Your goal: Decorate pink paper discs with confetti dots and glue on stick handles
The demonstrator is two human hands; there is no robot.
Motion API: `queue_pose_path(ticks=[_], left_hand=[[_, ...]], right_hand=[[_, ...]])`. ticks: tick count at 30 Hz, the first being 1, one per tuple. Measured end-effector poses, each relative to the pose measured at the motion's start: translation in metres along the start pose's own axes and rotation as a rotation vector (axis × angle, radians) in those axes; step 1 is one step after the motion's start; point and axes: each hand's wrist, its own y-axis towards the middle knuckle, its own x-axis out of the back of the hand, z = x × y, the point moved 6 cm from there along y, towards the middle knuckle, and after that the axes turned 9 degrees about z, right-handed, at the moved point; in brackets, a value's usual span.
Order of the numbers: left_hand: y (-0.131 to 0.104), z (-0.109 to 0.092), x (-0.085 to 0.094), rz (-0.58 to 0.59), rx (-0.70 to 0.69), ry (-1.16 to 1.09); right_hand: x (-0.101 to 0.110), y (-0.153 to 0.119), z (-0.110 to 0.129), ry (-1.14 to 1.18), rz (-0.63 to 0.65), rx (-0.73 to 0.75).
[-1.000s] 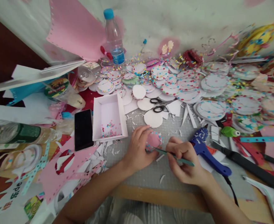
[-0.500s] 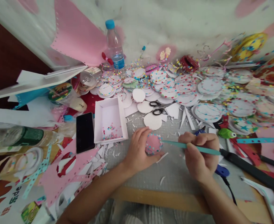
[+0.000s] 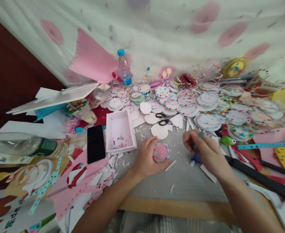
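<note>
Head camera: our left hand holds the pink disc by its edge on the grey mat; our right hand curls around a mostly hidden teal tool. Squeezing too hard might knock dots off the disc

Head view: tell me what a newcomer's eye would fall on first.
Most likely the heap of white paper discs, many trimmed with coloured dots, spread across the back of the table. Nearer, a pink round piece with a dotted edge sits between the thumb and fingers of the left hand. A blue-capped bottle stands upright behind.
</note>
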Motion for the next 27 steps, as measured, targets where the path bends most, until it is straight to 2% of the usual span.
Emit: queue_pose_path(ticks=[3,5,8,27], left_hand=[[0.000,0.000,0.000,-0.004,-0.006,0.008],[0.000,-0.001,0.000,-0.008,-0.010,0.012],[-0.001,-0.001,-0.001,-0.017,-0.018,0.013],[0.001,-0.002,-0.006,-0.039,-0.059,-0.010]], right_hand=[[-0.023,0.004,-0.006,-0.264,0.157,-0.075],[-0.035,0.007,-0.009,-0.417,0.198,-0.050],[-0.043,0.008,-0.017,-0.515,0.221,-0.063],[-0.047,0.006,-0.025,-0.353,0.299,-0.117]])
